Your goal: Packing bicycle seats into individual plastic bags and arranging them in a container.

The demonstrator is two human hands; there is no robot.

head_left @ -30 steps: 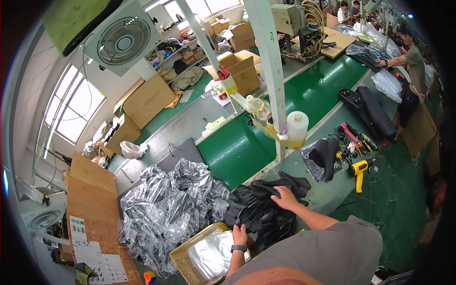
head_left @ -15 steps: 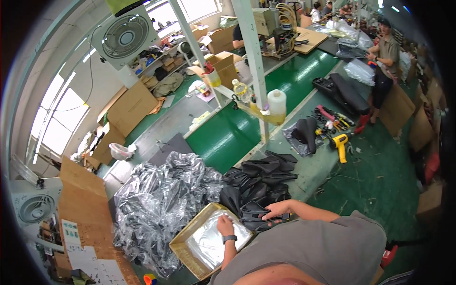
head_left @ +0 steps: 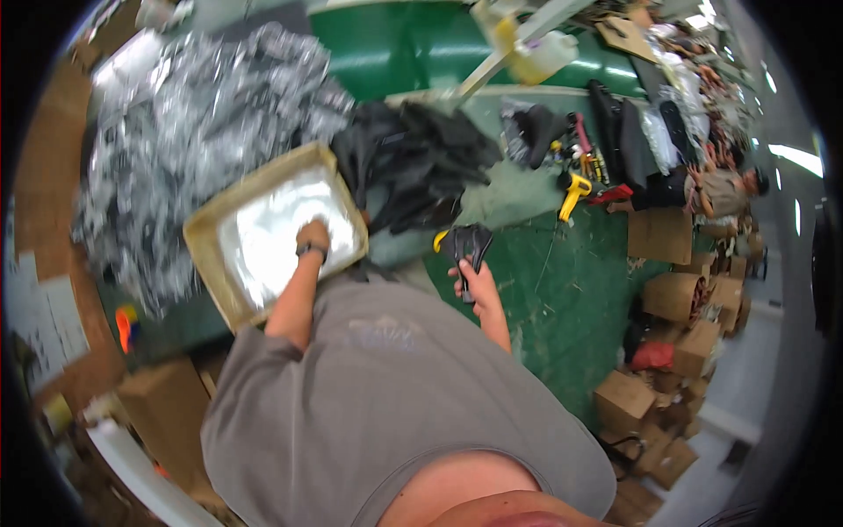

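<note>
My left hand point(head_left: 313, 235) is in a cardboard box point(head_left: 211, 285), its curled fingers down on a stack of clear plastic bags point(head_left: 268, 233). Blur and glare hide whether a bag is pinched. To the right of the box, my right hand point(head_left: 476, 285) is closed around the narrow nose of a black bicycle saddle point(head_left: 470, 241), whose wide end points away from me. A small yellow thing point(head_left: 439, 241) shows beside the saddle's left edge; its kind is unclear. Behind the box lies a heap of black saddle-shaped pieces point(head_left: 408, 162), blurred.
Crumpled clear plastic point(head_left: 211, 114) is heaped at the left. Farther right are a yellow heat gun point(head_left: 574, 195) and hand tools point(head_left: 587, 158) at the bench edge. A white post point(head_left: 527, 39) rises behind the bench. Cardboard boxes point(head_left: 625, 400) stand on the right side.
The view has tilted down and turned. My right hand has moved the saddle away from the black heap, out to the right. My left hand is still inside the box.
</note>
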